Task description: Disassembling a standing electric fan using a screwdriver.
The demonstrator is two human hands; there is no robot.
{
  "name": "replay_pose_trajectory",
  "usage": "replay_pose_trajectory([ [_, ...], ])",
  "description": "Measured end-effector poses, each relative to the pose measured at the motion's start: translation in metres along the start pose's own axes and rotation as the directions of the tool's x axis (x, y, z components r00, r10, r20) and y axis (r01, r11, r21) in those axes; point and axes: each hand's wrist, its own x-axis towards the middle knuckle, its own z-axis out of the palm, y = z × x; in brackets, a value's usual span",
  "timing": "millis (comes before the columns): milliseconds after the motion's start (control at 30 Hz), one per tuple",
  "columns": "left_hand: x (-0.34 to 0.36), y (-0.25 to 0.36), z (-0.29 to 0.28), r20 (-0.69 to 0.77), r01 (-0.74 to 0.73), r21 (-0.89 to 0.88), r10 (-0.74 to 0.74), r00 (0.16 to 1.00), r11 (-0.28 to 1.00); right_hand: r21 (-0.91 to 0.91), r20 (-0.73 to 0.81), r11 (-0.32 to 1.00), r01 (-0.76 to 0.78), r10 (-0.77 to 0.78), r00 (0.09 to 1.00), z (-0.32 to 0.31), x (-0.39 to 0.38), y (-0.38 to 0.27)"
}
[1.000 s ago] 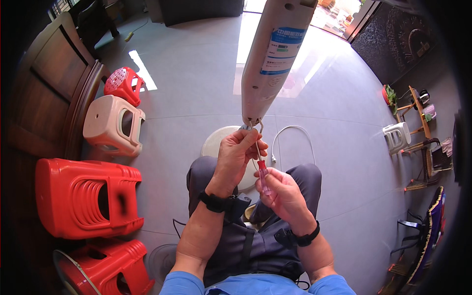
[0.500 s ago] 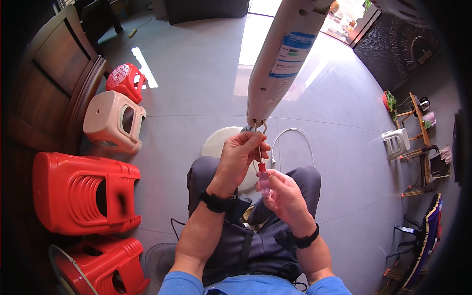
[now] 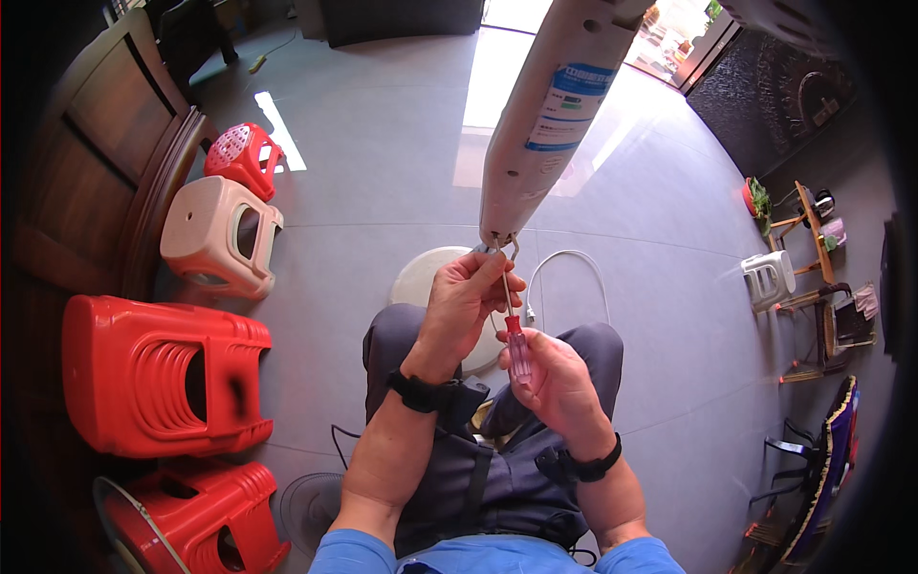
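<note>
A long, pale housing with a blue-and-white label slants down from the top of the view. At its lower end, my left hand is closed, thumb and fingers pinching around the thin metal shaft of a screwdriver. That tool has a clear pinkish handle with a red collar. My right hand grips the handle between thumb and fingers, below the left one. The shaft points up toward the housing's end, where a pale cord loops out; whether its tip is seated in a screw I cannot tell.
Behind my hands a round, cream disc lies on the grey tiled floor, with a white cable and plug beside it. Red stacked stools and a beige stool line the left. A white stool stands at right.
The screwdriver's handle has turned and tilted slightly to the right in my right hand. My left hand stays at the housing's lower end.
</note>
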Motion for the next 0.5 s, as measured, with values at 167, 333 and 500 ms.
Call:
replay_pose_trajectory([
  [167, -0.002, 0.004, 0.007, 0.01, -0.015, -0.078, 0.016, 1.0, 0.997, 0.087, 0.145, 0.988, -0.125, 0.112, 0.983, -0.008, -0.004, -0.007],
  [333, 0.001, 0.003, 0.002, -0.001, 0.071, -0.004, -0.071, 0.997, 0.997, -0.049, 0.0, 0.999, 0.023, -0.023, 1.0, -0.011, 0.005, 0.004],
  [500, 0.002, -0.001, -0.001, 0.002, 0.009, -0.036, -0.009, 1.0, 0.999, 0.053, 0.028, 0.998, -0.044, 0.043, 0.999, -0.004, -0.003, 0.001],
])
